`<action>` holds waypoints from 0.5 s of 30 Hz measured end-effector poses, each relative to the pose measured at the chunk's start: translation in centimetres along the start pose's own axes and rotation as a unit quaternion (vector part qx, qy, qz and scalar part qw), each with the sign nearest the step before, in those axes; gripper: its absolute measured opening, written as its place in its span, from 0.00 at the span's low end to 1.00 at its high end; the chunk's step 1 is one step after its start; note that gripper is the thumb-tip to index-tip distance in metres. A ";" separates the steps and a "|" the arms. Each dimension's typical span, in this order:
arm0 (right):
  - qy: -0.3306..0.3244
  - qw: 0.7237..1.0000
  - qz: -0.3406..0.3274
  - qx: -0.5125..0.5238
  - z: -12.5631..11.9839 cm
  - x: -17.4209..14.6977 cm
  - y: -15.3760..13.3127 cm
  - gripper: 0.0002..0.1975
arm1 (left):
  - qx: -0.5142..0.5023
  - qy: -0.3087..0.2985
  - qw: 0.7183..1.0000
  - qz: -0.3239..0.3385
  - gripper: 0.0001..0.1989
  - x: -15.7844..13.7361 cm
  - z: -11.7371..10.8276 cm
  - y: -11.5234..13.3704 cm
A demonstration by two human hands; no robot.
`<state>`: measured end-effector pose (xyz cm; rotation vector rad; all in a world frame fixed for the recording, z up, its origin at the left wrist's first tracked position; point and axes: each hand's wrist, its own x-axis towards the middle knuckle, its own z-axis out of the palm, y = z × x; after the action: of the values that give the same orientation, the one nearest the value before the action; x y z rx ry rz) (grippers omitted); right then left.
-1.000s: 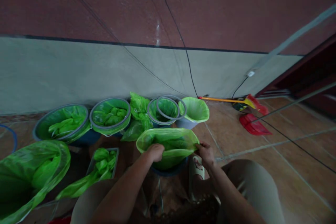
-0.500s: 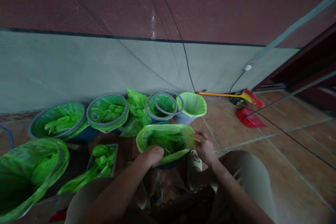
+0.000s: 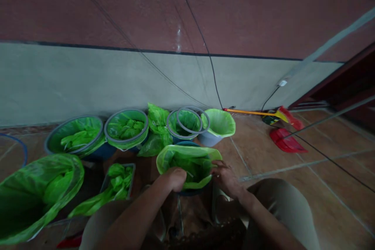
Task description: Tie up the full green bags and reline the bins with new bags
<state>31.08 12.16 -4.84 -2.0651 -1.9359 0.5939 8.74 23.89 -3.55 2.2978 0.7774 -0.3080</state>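
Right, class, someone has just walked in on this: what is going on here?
A person crouched on a tiled floor works a green plastic bag over the rim of a small bin. The left hand grips the bag's near edge; the right hand holds its right edge. Along the wall stand more bins lined with green bags, some with grey rings. A red dustpan lies to the right.

Thin glossy green plastic liner (image 3: 187,160); smooth glazed floor tiles (image 3: 293,179); matt wall (image 3: 88,82).

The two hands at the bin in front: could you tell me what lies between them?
In the head view, the green bag lining the bin stretches between the left hand and right hand, each gripping its edge.
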 end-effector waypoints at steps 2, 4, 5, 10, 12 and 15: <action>-0.002 0.999 -0.020 0.033 -0.8 -0.2 0.0 0.14 | 0.022 -0.022 0.999 0.005 0.03 0.1 -1.1 -0.4; -0.015 0.997 -0.038 0.062 -1.6 -0.2 -0.1 0.12 | 0.030 -0.017 0.999 -0.002 0.07 0.6 -2.6 -1.3; -0.025 0.996 -0.048 0.074 -2.0 -0.2 -0.1 0.12 | 0.029 0.008 0.999 -0.018 0.11 1.0 -3.4 -1.9; -0.048 0.989 -0.095 0.102 -2.5 0.6 -0.3 0.10 | 0.048 0.229 0.946 -0.225 0.18 4.4 -5.3 -5.4; -0.042 0.988 -0.098 0.108 -2.3 1.1 -0.2 0.10 | 0.045 0.221 0.934 -0.277 0.19 5.7 -4.6 -6.5; -0.063 0.985 -0.105 0.118 -2.1 2.0 -0.2 0.08 | 0.030 0.178 0.939 -0.294 0.17 7.0 -3.1 -7.4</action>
<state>31.93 14.36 -3.17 -1.6925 -2.0088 0.8751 9.80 33.48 -8.10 2.1530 1.6643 -0.1756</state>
